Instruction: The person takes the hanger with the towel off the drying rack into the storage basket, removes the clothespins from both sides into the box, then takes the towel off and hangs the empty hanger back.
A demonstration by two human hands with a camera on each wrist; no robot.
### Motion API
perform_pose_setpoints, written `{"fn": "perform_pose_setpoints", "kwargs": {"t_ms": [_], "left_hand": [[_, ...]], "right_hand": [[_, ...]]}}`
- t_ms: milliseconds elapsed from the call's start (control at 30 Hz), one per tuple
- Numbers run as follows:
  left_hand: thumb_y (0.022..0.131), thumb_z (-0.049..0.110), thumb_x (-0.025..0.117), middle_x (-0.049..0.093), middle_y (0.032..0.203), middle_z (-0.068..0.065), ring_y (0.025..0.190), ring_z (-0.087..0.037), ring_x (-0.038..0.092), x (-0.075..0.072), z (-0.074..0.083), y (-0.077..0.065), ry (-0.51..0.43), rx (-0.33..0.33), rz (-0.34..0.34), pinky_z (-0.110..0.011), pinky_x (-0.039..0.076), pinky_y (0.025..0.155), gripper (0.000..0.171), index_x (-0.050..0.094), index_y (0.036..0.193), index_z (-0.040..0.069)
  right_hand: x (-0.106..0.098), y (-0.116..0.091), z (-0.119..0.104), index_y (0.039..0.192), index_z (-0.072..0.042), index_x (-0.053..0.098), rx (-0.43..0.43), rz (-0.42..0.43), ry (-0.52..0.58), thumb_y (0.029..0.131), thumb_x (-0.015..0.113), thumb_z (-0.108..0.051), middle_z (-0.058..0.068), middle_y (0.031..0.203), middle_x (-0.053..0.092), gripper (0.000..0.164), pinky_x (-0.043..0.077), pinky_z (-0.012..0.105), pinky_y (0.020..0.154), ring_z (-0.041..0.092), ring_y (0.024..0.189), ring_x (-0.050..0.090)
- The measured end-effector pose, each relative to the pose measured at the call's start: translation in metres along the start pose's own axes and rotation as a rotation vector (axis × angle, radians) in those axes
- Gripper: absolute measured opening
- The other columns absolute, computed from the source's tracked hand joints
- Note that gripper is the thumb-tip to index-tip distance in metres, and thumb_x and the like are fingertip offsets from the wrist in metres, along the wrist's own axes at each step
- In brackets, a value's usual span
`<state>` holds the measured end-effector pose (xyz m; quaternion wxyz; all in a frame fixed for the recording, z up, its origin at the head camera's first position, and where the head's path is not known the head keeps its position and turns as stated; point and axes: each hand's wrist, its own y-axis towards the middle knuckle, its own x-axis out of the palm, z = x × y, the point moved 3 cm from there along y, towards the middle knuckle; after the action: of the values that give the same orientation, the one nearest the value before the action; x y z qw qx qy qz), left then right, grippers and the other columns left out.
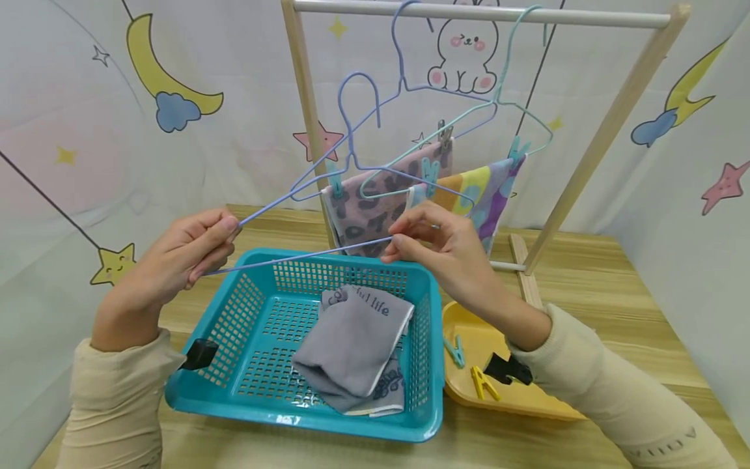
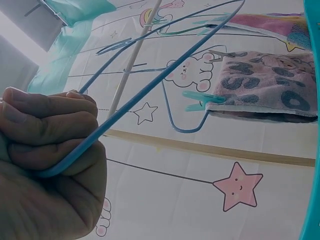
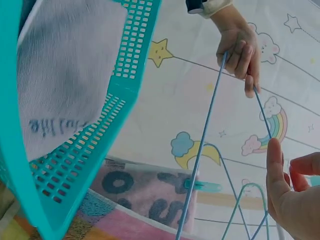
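Observation:
My left hand [image 1: 187, 254] grips one end of a blue-purple wire hanger [image 1: 310, 255], its hook pointing up. In the left wrist view, the fingers of that hand [image 2: 55, 135] are curled round the hanger's corner. Thumb and fingertips of my right hand [image 1: 445, 241] pinch the hanger's lower bar near its middle. Nothing hangs on this hanger. Below both hands stands a teal basket [image 1: 293, 420]. A folded grey towel [image 1: 357, 339] with dark lettering lies in it.
Behind is a rack with a white rail [image 1: 556, 16]. From its hangers, clothespins hold a pink patterned towel [image 1: 375, 202] and a colourful towel [image 1: 498, 179]. Right of the basket, a yellow tray [image 1: 527, 397] contains a blue clothespin [image 1: 454, 352] and a yellow clothespin [image 1: 485, 383].

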<state>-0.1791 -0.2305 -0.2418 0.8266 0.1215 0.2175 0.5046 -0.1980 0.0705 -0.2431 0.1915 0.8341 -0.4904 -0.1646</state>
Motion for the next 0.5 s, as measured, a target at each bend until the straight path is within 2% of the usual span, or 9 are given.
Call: {"fn": "perform_pose_setpoints", "kwargs": {"t_ms": [100,133,233,367,500], "left_hand": [[0.101,0.002,0.025,0.032,0.045,0.000,0.036,-0.012,0.029,-0.009,-0.007,0.000,0.069,-0.079,-0.056,-0.024,0.021,0.033,0.026,0.044,0.083,-0.001],[0.101,0.004,0.025,0.033,0.046,-0.001,0.036,-0.013,0.030,-0.012,-0.011,0.000,0.062,-0.088,-0.087,-0.025,0.022,0.033,0.026,0.045,0.084,0.000],[0.101,0.004,0.026,0.032,0.046,-0.003,0.035,-0.014,0.029,-0.014,-0.017,0.001,0.018,-0.082,-0.115,-0.026,0.021,0.033,0.025,0.045,0.085,0.000],[0.101,0.003,0.026,0.032,0.047,-0.003,0.034,-0.014,0.028,-0.011,-0.018,0.001,0.020,-0.081,-0.095,-0.024,0.020,0.032,0.025,0.044,0.085,-0.001],[0.101,0.004,0.026,0.032,0.046,-0.001,0.034,-0.011,0.029,-0.010,-0.017,0.003,0.070,-0.088,-0.076,-0.023,0.020,0.031,0.026,0.041,0.082,-0.005]], "right_hand": [[-0.002,-0.002,0.002,0.096,0.008,0.056,-0.004,-0.005,-0.012,0.087,0.055,0.008,0.024,0.090,0.054,0.009,0.052,0.042,0.071,0.036,0.075,0.063],[-0.003,-0.003,0.003,0.096,0.008,0.056,-0.002,-0.007,-0.018,0.087,0.055,0.008,0.024,0.091,0.054,0.009,0.052,0.042,0.071,0.036,0.075,0.062],[-0.008,-0.006,0.007,0.096,0.006,0.056,0.011,-0.011,-0.054,0.088,0.056,0.005,0.021,0.092,0.055,0.009,0.052,0.042,0.072,0.035,0.074,0.063],[-0.016,-0.011,0.012,0.097,0.000,0.058,0.035,0.001,-0.124,0.089,0.058,-0.001,0.014,0.092,0.058,0.009,0.051,0.040,0.075,0.033,0.074,0.064],[-0.027,-0.017,0.018,0.098,-0.001,0.057,0.062,0.023,-0.136,0.089,0.059,-0.004,0.017,0.093,0.060,0.010,0.051,0.040,0.075,0.034,0.074,0.064]]}}
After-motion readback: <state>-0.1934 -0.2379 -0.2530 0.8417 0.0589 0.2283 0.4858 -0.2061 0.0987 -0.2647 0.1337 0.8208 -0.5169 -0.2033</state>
